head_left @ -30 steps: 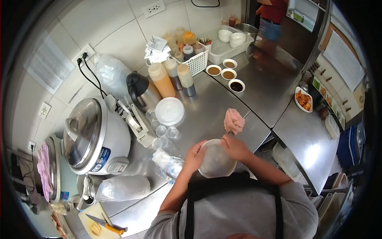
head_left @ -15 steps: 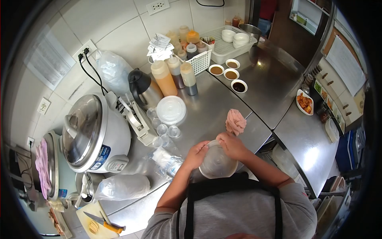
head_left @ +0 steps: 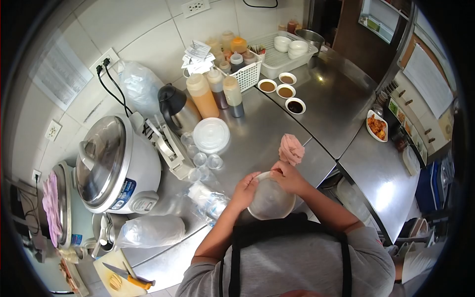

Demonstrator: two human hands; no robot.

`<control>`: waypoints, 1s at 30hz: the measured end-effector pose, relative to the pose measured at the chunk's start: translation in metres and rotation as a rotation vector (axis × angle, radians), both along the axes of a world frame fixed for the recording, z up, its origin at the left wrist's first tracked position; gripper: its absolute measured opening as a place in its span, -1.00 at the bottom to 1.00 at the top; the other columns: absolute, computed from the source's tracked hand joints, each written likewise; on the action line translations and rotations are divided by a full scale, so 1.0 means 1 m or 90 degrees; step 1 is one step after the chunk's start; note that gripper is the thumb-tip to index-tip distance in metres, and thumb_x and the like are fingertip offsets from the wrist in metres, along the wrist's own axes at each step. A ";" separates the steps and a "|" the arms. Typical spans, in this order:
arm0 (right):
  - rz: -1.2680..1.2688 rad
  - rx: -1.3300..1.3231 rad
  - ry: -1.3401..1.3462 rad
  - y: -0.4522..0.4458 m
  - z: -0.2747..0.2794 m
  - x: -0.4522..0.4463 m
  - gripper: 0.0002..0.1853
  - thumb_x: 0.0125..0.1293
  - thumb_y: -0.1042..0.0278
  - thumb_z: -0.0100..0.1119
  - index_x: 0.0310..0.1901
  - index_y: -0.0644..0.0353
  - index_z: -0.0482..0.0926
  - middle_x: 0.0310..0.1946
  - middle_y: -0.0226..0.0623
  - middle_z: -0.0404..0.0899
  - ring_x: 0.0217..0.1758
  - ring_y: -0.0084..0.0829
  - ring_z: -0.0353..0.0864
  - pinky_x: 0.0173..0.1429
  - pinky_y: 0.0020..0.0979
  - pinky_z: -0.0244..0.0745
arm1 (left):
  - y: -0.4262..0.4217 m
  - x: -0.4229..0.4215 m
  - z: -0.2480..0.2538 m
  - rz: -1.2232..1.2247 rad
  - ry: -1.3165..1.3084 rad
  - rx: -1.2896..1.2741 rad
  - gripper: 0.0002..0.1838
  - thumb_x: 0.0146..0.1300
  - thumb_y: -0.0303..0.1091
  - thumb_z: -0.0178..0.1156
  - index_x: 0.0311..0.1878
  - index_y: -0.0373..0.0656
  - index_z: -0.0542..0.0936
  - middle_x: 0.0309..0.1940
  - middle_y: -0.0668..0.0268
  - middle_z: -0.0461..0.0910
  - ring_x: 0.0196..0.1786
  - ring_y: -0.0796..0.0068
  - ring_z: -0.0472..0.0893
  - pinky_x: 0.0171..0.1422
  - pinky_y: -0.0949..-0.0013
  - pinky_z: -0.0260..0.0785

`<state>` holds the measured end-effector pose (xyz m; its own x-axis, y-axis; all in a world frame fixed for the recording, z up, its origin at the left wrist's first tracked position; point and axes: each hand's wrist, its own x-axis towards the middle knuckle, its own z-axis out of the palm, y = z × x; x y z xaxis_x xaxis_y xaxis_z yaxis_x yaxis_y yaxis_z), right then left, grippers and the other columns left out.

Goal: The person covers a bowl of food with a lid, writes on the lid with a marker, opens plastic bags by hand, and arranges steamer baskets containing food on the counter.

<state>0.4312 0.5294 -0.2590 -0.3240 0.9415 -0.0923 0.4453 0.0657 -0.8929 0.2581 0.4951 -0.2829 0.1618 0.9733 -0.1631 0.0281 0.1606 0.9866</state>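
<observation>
A round translucent plastic container (head_left: pixel 271 202) is held close to my body, over the front edge of the steel counter. My left hand (head_left: pixel 244 190) grips its rim on the left, fingers closed. On the far right of the rim, my right hand (head_left: pixel 289 177) is also closed, thumb and fingers pinching the edge. What lies inside the container, if anything, cannot be made out. Just beyond my right hand is a crumpled pink cloth (head_left: pixel 291 149) on the counter. Left of my left hand lies a clear plastic packet (head_left: pixel 208 199).
Small clear cups (head_left: pixel 200 159), a lidded white tub (head_left: pixel 211 135) and sauce bottles (head_left: pixel 202 95) stand ahead. A rice cooker (head_left: pixel 118 163) occupies the left. An orange-handled knife (head_left: pixel 127 275) rests on a cutting board (head_left: pixel 111 262). Sauce bowls (head_left: pixel 295 106) sit at the back.
My right hand has shifted slightly along the rim, away from the container's middle. The person in red at the back is gone from view. A pale shape, perhaps clothing, has appeared at lower right.
</observation>
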 end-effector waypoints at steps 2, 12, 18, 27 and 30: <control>-0.005 0.022 0.029 -0.002 0.005 -0.001 -0.84 0.09 0.35 -0.01 -0.39 0.28 0.45 -0.50 -0.21 0.44 -0.41 -0.39 0.42 -0.30 -0.42 0.31 | 0.001 0.002 0.002 0.012 -0.030 0.047 -0.72 0.23 -0.39 -0.12 -0.03 -0.24 0.43 -0.36 0.36 0.47 -0.31 0.65 0.38 -0.17 0.58 0.26; 0.059 0.148 -0.080 0.006 -0.008 0.001 -0.82 0.11 0.29 -0.08 -0.42 0.22 0.43 -0.48 -0.14 0.45 -0.39 -0.22 0.44 -0.30 -0.31 0.31 | 0.006 0.004 0.027 -0.043 0.418 0.146 -0.74 0.15 -0.35 -0.12 -0.14 -0.18 0.47 -0.28 -0.06 0.48 -0.19 0.04 0.48 -0.14 0.20 0.32; 0.077 0.314 -0.104 0.012 -0.011 0.001 -0.85 0.11 0.29 -0.07 -0.47 0.16 0.43 -0.49 -0.22 0.44 -0.36 -0.23 0.45 -0.30 -0.27 0.31 | 0.009 0.008 0.021 -0.009 0.376 0.181 -0.80 0.15 -0.32 -0.04 -0.26 -0.20 0.50 -0.39 0.02 0.51 -0.30 0.09 0.51 -0.22 0.24 0.32; 0.008 0.409 -0.173 0.017 0.015 -0.014 -0.84 0.13 0.26 -0.06 -0.40 0.12 0.48 -0.42 -0.27 0.43 -0.32 -0.25 0.47 -0.28 -0.27 0.35 | 0.020 -0.003 0.014 0.090 0.437 0.266 -0.86 0.07 -0.39 0.05 -0.48 -0.28 0.43 -0.53 0.09 0.43 -0.44 0.20 0.44 -0.32 0.28 0.27; 0.015 0.457 -0.276 0.025 -0.013 -0.016 -0.84 0.15 0.29 -0.10 -0.39 0.14 0.47 -0.43 -0.24 0.44 -0.32 -0.23 0.47 -0.27 -0.27 0.36 | 0.021 -0.009 -0.003 0.160 0.449 0.331 -0.87 0.08 -0.40 0.03 -0.46 -0.27 0.40 -0.53 0.07 0.42 -0.43 0.16 0.43 -0.32 0.25 0.27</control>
<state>0.4152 0.5546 -0.2720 -0.4177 0.8130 0.4057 0.7313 0.5658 -0.3808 0.2494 0.5165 -0.2857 -0.0364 0.9446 0.3261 0.6764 -0.2169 0.7039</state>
